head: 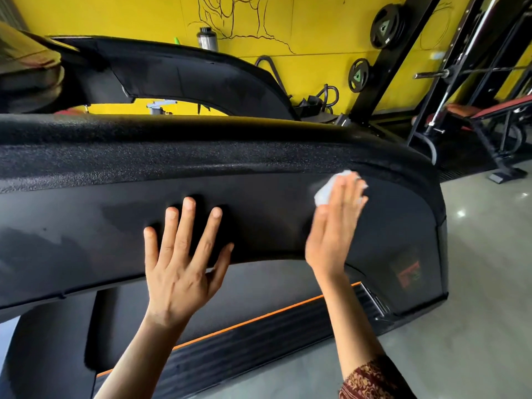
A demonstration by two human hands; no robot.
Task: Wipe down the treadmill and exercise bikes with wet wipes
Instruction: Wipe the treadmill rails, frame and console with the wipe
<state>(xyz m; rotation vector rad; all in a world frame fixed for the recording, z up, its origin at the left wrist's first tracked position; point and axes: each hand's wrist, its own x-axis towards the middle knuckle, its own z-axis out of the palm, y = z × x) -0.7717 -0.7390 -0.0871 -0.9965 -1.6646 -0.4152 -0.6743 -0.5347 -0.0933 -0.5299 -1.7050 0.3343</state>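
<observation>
the left hand (pixel 181 272) lay flat on the smooth black side panel of the treadmill (pixel 86 226), fingers straight and spread, gripping nothing. to its right, apart from it, the right hand (pixel 336 226) pressed a white wipe (pixel 325 191) against the same panel, just under the rough-textured rail (pixel 172 156) along the top. its fingers looked straight over the wipe, not curled round it, though that hand was blurred. the wipe showed past the fingertips and thumb side, crumpled, touching the panel. a dark red patterned sleeve (pixel 371 381) covered the right forearm near the bottom edge.

below the panel ran an orange stripe (pixel 259 321) along the deck. a faint red and green sticker (pixel 408 273) sat on the panel's right end. the floor (pixel 475 283) was grey and glossy. behind stood a yellow wall (pixel 316 30) with a black line drawing, two weight plates (pixel 387 25) hung on it, a metal bottle (pixel 206 38) beyond the far rail, and a bench (pixel 472 110) at the right.
</observation>
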